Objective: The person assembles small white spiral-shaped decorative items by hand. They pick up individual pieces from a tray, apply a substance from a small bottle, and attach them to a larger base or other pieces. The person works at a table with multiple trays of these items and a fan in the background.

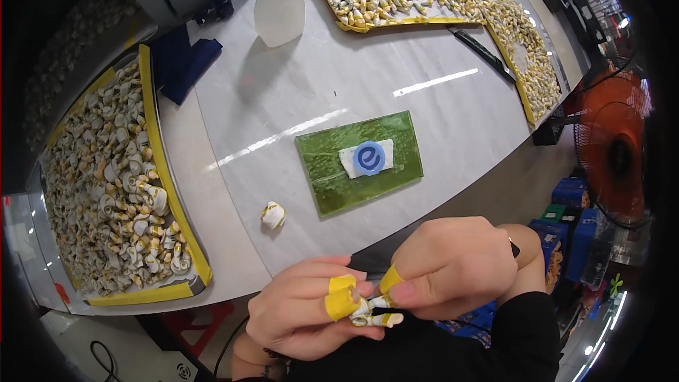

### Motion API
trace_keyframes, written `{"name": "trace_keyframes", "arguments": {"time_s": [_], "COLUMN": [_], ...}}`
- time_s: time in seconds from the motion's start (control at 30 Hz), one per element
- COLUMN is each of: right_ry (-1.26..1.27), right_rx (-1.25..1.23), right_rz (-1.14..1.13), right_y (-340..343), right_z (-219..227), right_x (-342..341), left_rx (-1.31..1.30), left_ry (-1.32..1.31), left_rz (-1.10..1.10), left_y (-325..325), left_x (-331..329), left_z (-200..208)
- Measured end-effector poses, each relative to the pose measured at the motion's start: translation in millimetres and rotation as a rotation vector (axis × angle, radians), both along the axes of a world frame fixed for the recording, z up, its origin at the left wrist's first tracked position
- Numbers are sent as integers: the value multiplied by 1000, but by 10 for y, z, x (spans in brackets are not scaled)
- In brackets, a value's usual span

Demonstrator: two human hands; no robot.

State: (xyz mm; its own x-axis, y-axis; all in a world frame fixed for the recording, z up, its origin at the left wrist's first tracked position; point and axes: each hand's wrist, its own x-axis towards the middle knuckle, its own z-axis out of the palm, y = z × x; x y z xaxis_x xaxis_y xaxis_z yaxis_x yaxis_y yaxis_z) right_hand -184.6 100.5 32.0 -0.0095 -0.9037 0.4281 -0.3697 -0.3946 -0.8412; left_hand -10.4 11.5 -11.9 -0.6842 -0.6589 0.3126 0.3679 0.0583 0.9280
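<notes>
Small white-and-yellow figurine (pixel 362 315), nearer you than green slab (pixel 322 187). Your left hand (pixel 300 315) half curled, thumb and yellow-wrapped finger closed around its body. Your right hand (pixel 453 262) pinched, seemingly on one slim end; exact contact partly hidden. Likely light, stiff, a bit slippery; slim ends perhaps fragile. Best hold probably thicker body, gentle pressure. Loose white-and-yellow piece (pixel 273 215) left of slab.

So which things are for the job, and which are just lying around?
Probably for the job:
little figure, between the left hand and right hand
left tray of small pieces
perhaps the green board

Probably just lying about:
dark blue cloth
pump bottle
orange fan
</notes>
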Motion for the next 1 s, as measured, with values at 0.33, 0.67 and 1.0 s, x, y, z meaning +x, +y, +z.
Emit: {"name": "trace_keyframes", "arguments": {"time_s": [0.33,0.67,1.0], "right_ry": [-15,-17,70], "right_rx": [-86,-86,-217], "right_rz": [48,44,-181], "right_y": [-79,-44,28], "right_z": [-44,-37,-107], "right_x": [-4,-3,95], "left_rx": [-232,-271,-354], "left_ry": [-85,-29,-113], "left_rz": [-24,-68,43], "left_y": [-70,-114,-21], "left_x": [4,-39,-73], "left_z": [85,84,80]}}
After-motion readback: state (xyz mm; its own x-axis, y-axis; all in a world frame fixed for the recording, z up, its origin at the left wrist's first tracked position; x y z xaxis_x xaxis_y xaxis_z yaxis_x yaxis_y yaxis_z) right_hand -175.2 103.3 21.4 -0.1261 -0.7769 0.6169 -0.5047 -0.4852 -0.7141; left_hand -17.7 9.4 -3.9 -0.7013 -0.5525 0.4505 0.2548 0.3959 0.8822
